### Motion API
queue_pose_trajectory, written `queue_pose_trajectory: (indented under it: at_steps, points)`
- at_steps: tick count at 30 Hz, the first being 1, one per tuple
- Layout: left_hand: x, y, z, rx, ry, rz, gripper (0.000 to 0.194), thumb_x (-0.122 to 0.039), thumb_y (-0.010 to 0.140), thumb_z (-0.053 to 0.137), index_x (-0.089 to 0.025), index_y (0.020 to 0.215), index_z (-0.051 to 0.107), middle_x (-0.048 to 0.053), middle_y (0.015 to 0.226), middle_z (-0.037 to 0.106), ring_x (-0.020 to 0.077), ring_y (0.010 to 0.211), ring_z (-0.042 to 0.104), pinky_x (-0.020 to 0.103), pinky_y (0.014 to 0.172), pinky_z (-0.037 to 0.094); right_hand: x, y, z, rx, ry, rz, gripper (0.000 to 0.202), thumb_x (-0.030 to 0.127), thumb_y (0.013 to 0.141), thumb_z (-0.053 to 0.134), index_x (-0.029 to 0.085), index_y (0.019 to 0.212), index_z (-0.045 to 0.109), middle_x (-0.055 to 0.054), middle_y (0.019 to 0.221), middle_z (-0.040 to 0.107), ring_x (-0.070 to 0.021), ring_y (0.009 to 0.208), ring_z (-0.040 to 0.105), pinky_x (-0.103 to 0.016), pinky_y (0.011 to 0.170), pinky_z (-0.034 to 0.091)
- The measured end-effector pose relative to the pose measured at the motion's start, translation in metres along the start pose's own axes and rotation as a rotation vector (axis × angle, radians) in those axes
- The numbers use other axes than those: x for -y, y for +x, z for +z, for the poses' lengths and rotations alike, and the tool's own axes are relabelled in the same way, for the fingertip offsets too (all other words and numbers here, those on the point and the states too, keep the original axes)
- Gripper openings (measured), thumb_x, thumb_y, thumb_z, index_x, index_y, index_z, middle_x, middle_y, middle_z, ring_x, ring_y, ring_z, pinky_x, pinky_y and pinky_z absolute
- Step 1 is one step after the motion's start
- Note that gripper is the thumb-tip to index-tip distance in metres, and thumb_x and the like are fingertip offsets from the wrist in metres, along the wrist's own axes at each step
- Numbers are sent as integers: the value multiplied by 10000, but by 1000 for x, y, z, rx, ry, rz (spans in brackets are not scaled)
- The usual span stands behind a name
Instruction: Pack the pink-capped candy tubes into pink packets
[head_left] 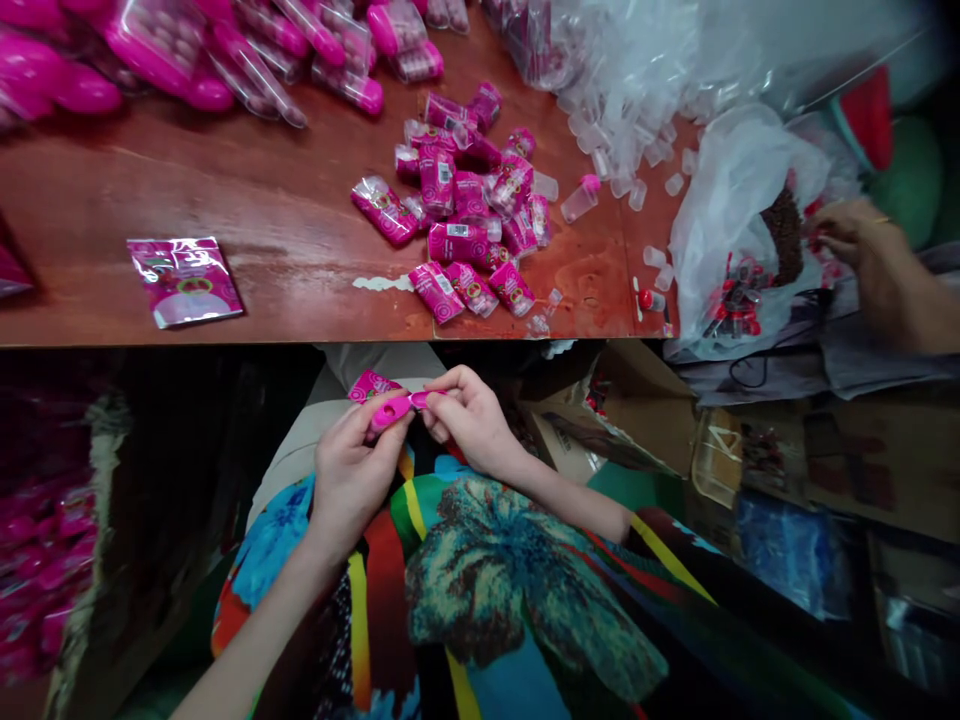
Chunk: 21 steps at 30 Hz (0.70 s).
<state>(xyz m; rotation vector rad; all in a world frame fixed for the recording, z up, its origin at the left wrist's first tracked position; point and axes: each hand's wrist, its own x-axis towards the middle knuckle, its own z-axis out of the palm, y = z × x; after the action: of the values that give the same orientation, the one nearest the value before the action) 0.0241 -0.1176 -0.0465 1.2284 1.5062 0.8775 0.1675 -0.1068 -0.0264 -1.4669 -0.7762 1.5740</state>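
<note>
Above my lap, my left hand point(352, 470) is closed around a small pink plastic container point(390, 412) with a dark hole in its top. My right hand point(472, 425) pinches the narrow pink strip at the container's right end; whether it is one piece with it I cannot tell. Just beyond my left fingers shows a pink printed packet point(371, 385), partly hidden. On the table in front lies a pile of pink wrapped packets point(457, 195). A flat pink pouch point(186, 282) rests by itself to the left.
Pink-capped clear containers point(262, 50) are heaped at the back left of the wooden table point(300, 230). Loose clear cups point(622, 150) spill out at right. A co-worker's hand point(862, 240) reaches over a white plastic bag point(690, 250). Below stands a cardboard box point(637, 410).
</note>
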Motion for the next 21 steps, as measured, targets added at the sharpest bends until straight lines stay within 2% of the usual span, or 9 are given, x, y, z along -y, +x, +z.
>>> queue_pose_trajectory:
  at_steps: [3,5,9,11,14,17,19,21]
  points:
    - [1,-2,2,-38,8,15,253,-343,851,649,-225,1049,754,48,981,755,214,841,659,331,815,510,-3,4,7,64,322,194,211,289,750,631,221,859,464,92,545,551,-68,394,388,-207,426,334]
    - [2,-3,3,-57,61,42,252,-331,873,629,-224,1068,746,44,963,752,205,810,655,324,791,509,-2,5,8,70,373,237,225,291,739,639,217,853,460,91,539,556,-66,392,391,-201,417,334]
    - [1,-4,4,-94,176,107,227,-304,895,602,-234,1061,739,58,1017,756,225,880,676,336,827,504,0,1,8,-11,159,78,242,293,738,670,213,867,480,94,540,581,-55,389,413,-180,412,325]
    - [2,-4,5,-121,201,108,229,-297,896,599,-232,1068,735,67,1040,754,234,908,680,345,844,502,1,0,10,-19,110,54,244,295,745,672,220,870,477,108,513,564,-51,364,386,-170,392,293]
    - [4,-4,6,-165,215,100,248,-290,908,590,-226,1104,727,67,1013,748,223,889,679,339,830,503,3,-1,15,31,266,200,232,304,757,637,239,869,444,117,466,537,-69,327,344,-181,363,279]
    - [6,-4,6,-186,227,115,261,-279,916,586,-211,1128,721,67,1000,744,212,885,673,330,819,503,6,1,18,80,433,357,182,276,775,612,231,850,453,88,479,558,-83,342,364,-199,374,305]
    - [6,-3,6,-210,212,130,254,-287,915,594,-196,1113,725,66,990,744,204,880,667,327,811,506,8,3,17,179,532,453,128,258,804,586,209,785,469,68,480,543,-74,358,360,-205,394,315]
    - [5,-1,6,-237,160,117,241,-293,903,615,-189,1085,734,58,976,743,194,868,662,321,807,509,7,4,14,302,622,522,158,257,843,551,187,723,477,54,487,524,-59,380,352,-204,419,330]
